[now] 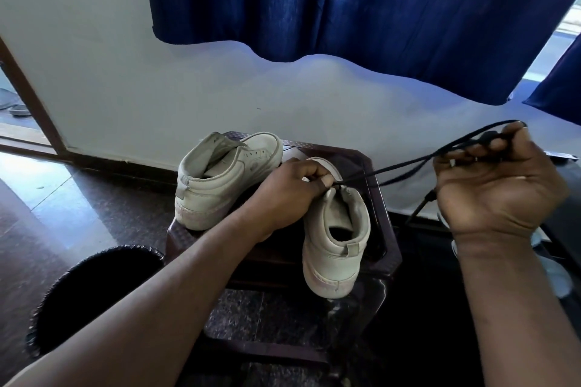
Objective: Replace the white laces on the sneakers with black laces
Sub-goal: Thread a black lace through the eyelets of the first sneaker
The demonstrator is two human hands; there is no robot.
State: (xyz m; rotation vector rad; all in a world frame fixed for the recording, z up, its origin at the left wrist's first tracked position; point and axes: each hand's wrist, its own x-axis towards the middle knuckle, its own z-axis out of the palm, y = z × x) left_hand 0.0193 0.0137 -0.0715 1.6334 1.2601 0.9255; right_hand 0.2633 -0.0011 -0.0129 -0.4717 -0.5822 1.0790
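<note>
Left hand (283, 195) pinches the black lace (402, 166) at the tongue of the near shoe (336, 242), on the stool (361, 160); right hand (496, 185) grips its strands, stretched to the right. Too strong a pull may draw it out, or tip the shoe, whose heel seems over the edge

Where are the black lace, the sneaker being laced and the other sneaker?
black lace (393, 166): head view, on its taut middle stretch.
sneaker being laced (333, 258): head view, on its heel.
other sneaker (217, 188): head view, on its side wall.
</note>
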